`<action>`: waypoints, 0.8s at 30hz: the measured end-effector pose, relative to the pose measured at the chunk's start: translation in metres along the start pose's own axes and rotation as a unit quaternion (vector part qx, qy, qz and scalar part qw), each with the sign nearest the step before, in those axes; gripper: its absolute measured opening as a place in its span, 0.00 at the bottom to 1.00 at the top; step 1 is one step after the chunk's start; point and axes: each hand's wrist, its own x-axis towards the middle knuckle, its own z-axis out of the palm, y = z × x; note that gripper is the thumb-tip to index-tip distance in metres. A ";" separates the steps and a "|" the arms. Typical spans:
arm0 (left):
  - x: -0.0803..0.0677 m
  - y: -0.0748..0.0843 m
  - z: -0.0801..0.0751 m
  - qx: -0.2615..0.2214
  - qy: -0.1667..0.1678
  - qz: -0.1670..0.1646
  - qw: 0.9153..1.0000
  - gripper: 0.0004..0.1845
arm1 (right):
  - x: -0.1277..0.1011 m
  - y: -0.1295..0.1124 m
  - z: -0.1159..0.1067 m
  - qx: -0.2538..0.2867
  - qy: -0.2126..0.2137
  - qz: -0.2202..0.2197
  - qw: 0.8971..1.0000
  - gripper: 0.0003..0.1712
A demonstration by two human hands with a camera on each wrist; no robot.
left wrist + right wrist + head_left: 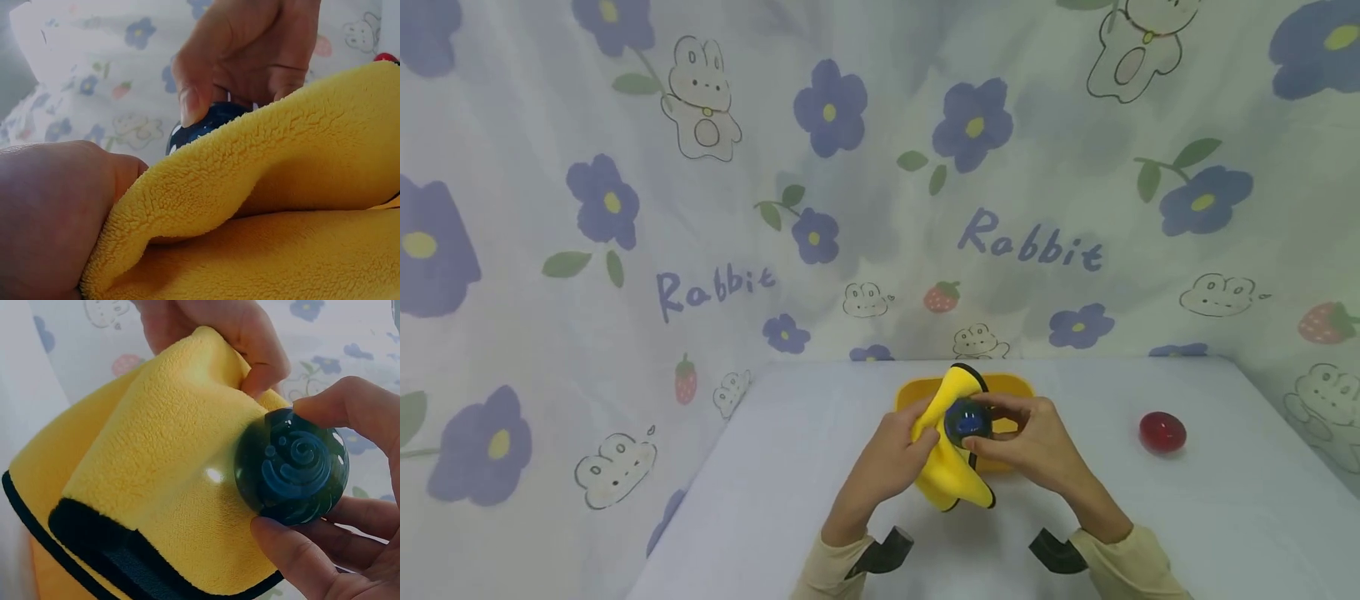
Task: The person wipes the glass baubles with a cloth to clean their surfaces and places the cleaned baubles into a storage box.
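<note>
My right hand pinches a dark blue glass ball with a swirl pattern between thumb and fingers. My left hand grips a yellow fleece cloth with a black hem and holds it against the ball's left side. In the left wrist view the cloth fills the lower frame and the ball peeks out under the right hand's fingers. Both hands hover above the table, just in front of a yellow tray.
A red glass ball lies on the table to the right. The yellow tray is mostly hidden behind the hands. A flower and rabbit print sheet hangs behind and on both sides of the table.
</note>
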 end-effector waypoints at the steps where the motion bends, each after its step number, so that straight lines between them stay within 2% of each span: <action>1: 0.001 0.000 -0.001 0.000 0.000 0.000 1.000 0.22 | 0.001 0.000 0.000 0.001 0.000 -0.005 1.000 0.30; 9: 0.000 -0.001 -0.004 -0.037 -0.014 -0.015 0.999 0.18 | 0.001 -0.001 0.002 0.030 0.000 -0.011 1.000 0.30; 24: -0.002 -0.003 -0.003 -0.079 -0.032 -0.021 0.996 0.13 | 0.001 0.002 0.004 0.042 0.042 -0.031 0.998 0.28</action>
